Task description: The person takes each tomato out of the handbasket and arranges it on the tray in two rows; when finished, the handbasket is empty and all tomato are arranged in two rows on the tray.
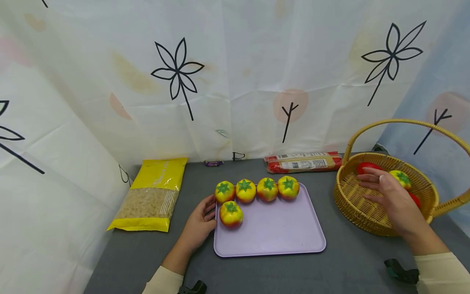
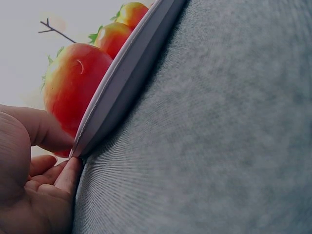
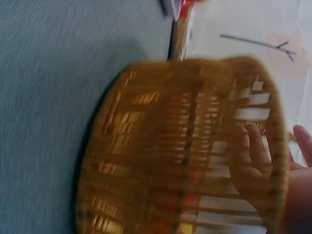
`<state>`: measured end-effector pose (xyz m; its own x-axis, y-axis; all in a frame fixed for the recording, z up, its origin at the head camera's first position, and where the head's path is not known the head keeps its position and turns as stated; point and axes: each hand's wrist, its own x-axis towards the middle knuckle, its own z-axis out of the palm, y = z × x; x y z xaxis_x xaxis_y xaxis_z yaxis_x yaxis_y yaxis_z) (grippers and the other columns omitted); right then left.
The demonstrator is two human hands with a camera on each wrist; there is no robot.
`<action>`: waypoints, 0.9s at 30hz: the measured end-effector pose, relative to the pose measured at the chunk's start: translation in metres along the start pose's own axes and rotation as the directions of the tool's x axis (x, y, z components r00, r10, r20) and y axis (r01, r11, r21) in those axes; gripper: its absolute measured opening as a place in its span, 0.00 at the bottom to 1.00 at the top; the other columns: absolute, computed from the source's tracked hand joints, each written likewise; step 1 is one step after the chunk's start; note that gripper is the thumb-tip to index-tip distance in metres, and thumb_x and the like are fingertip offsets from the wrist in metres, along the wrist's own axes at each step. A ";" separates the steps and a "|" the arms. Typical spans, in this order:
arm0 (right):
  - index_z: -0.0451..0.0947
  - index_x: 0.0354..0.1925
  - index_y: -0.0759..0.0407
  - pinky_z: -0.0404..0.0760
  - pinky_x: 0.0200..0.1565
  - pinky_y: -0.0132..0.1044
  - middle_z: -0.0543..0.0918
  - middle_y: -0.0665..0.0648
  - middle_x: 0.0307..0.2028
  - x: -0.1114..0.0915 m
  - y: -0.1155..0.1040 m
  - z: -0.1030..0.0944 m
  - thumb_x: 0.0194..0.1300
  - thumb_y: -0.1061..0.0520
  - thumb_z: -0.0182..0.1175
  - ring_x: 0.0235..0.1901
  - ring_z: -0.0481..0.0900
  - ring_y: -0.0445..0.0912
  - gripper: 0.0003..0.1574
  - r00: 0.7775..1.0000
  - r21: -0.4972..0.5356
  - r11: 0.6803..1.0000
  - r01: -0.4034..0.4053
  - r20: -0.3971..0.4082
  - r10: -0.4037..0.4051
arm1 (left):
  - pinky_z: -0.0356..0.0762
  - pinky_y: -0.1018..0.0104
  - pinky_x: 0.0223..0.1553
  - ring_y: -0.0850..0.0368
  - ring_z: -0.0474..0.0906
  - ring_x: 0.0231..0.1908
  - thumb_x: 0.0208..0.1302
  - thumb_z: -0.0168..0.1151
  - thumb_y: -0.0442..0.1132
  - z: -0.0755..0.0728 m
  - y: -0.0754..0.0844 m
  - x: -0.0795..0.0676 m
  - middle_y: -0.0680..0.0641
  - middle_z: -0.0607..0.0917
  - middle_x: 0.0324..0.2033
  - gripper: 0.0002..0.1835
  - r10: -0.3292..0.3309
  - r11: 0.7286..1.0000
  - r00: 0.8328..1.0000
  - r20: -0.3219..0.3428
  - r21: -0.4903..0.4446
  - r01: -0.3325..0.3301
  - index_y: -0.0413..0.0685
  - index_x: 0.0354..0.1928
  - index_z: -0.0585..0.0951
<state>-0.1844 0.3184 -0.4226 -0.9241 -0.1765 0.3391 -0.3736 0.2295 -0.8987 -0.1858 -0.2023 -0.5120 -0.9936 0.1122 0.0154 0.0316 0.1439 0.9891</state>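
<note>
A lilac tray [image 1: 279, 232] lies on the table. Several yellow-and-red toy tomatoes [image 1: 288, 187] with green star-shaped leaves line its back edge, and one more tomato [image 1: 231, 214] sits in front of them at the left. My left hand [image 1: 200, 220] is at the tray's left edge; in the left wrist view its thumb and fingertips pinch the rim. Over the wicker basket [image 1: 352, 212] at the right, my right hand [image 1: 394, 200] reaches with fingers extended and nothing in it. Inside are a red fruit [image 1: 368, 167], a yellow-and-red tomato [image 1: 401, 179] and another red piece [image 1: 415, 200], partly hidden by the hand.
The basket's tall handle [image 1: 404, 121] arches above it. Red-and-clear packs of noodles [image 1: 302, 162] lie behind the tray, beside a small purple wrapped sweet [image 1: 213, 163]. A yellow bag of pasta [image 1: 150, 196] lies at the left. A patterned curtain [image 1: 235, 81] closes off the back.
</note>
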 end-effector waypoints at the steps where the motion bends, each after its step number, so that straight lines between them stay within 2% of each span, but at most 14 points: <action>1: 0.67 0.78 0.48 0.81 0.54 0.24 0.76 0.50 0.66 -0.001 0.002 -0.004 0.91 0.54 0.34 0.63 0.76 0.39 0.27 1.000 0.015 1.000 -0.004 -0.006 0.004 | 0.69 0.47 0.72 0.36 0.67 0.76 0.60 0.61 0.19 0.000 0.000 0.000 0.33 0.67 0.78 0.46 0.001 1.000 1.000 0.000 -0.003 -0.001 0.33 0.82 0.61; 4: 0.68 0.76 0.46 0.81 0.52 0.23 0.76 0.50 0.65 -0.003 0.006 -0.016 0.91 0.53 0.34 0.61 0.77 0.37 0.26 0.998 -0.001 0.999 -0.033 -0.056 0.033 | 0.68 0.46 0.73 0.36 0.66 0.76 0.60 0.61 0.19 0.000 0.001 -0.001 0.33 0.66 0.79 0.46 0.002 1.000 1.000 0.000 -0.015 -0.002 0.33 0.82 0.61; 8: 0.67 0.75 0.41 0.81 0.49 0.20 0.76 0.44 0.62 -0.007 0.010 -0.027 0.91 0.51 0.36 0.58 0.76 0.34 0.24 0.984 -0.130 0.988 -0.083 -0.169 0.060 | 0.66 0.45 0.73 0.36 0.66 0.76 0.60 0.61 0.18 0.000 0.000 -0.001 0.33 0.66 0.79 0.46 0.007 1.000 1.000 0.003 -0.027 -0.007 0.33 0.82 0.61; 10: 0.66 0.75 0.40 0.79 0.49 0.18 0.75 0.41 0.61 -0.009 0.012 -0.031 0.91 0.51 0.36 0.57 0.75 0.34 0.24 0.976 -0.183 0.979 -0.087 -0.214 0.047 | 0.66 0.45 0.73 0.36 0.66 0.76 0.60 0.61 0.18 0.000 0.000 -0.001 0.33 0.65 0.79 0.46 0.006 1.000 1.000 0.004 -0.027 -0.006 0.33 0.83 0.61; 13: 0.65 0.78 0.45 0.77 0.50 0.16 0.74 0.40 0.61 -0.010 0.012 -0.033 0.91 0.51 0.37 0.58 0.73 0.34 0.26 0.962 -0.227 0.968 -0.110 -0.270 0.046 | 0.67 0.46 0.73 0.36 0.66 0.76 0.60 0.60 0.19 0.000 0.000 -0.001 0.33 0.66 0.79 0.46 0.000 1.000 1.000 0.004 -0.021 0.000 0.33 0.83 0.60; 15: 0.62 0.82 0.52 0.75 0.51 0.16 0.73 0.45 0.64 -0.011 0.012 -0.033 0.91 0.50 0.36 0.60 0.70 0.35 0.29 0.952 -0.247 0.959 -0.140 -0.301 0.061 | 0.68 0.46 0.72 0.36 0.67 0.76 0.60 0.60 0.19 0.000 -0.001 -0.001 0.33 0.66 0.79 0.46 -0.002 1.000 1.000 0.003 -0.011 0.002 0.33 0.83 0.60; 18: 0.56 0.85 0.58 0.72 0.54 0.14 0.69 0.55 0.68 -0.012 0.012 -0.032 0.91 0.48 0.36 0.64 0.67 0.35 0.34 0.929 -0.261 0.945 -0.200 -0.356 0.099 | 0.69 0.48 0.72 0.37 0.67 0.76 0.60 0.60 0.19 0.000 -0.001 -0.001 0.34 0.66 0.79 0.46 -0.008 1.000 1.000 0.002 0.003 0.008 0.34 0.83 0.61; 20: 0.58 0.84 0.56 0.71 0.55 0.14 0.69 0.55 0.68 -0.013 0.012 -0.031 0.91 0.48 0.37 0.64 0.66 0.35 0.32 0.911 -0.257 0.941 -0.219 -0.398 0.104 | 0.70 0.49 0.71 0.37 0.67 0.75 0.60 0.60 0.19 0.000 -0.001 -0.001 0.33 0.66 0.78 0.46 -0.004 1.000 1.000 0.004 0.009 0.004 0.33 0.83 0.61; 25: 0.63 0.79 0.52 0.71 0.55 0.15 0.70 0.37 0.59 -0.013 0.014 -0.028 0.90 0.50 0.40 0.61 0.67 0.34 0.27 0.864 -0.219 0.945 -0.244 -0.492 0.109 | 0.70 0.48 0.71 0.37 0.67 0.75 0.60 0.61 0.19 0.000 -0.001 0.000 0.33 0.66 0.78 0.46 0.002 1.000 1.000 0.001 0.008 -0.002 0.33 0.83 0.61; 27: 0.64 0.80 0.56 0.68 0.56 0.14 0.70 0.36 0.58 -0.014 0.014 -0.029 0.90 0.49 0.42 0.58 0.68 0.33 0.30 0.841 -0.214 0.934 -0.287 -0.523 0.138 | 0.69 0.48 0.72 0.37 0.67 0.76 0.60 0.61 0.20 0.000 -0.001 0.000 0.34 0.66 0.79 0.46 -0.002 1.000 1.000 -0.001 0.005 0.002 0.34 0.83 0.61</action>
<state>-0.1796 0.3517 -0.4322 -0.8710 0.3839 0.3064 -0.1014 0.4698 -0.8769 -0.1854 -0.2026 -0.5128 -0.9937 0.1111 0.0139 0.0305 0.1494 0.9883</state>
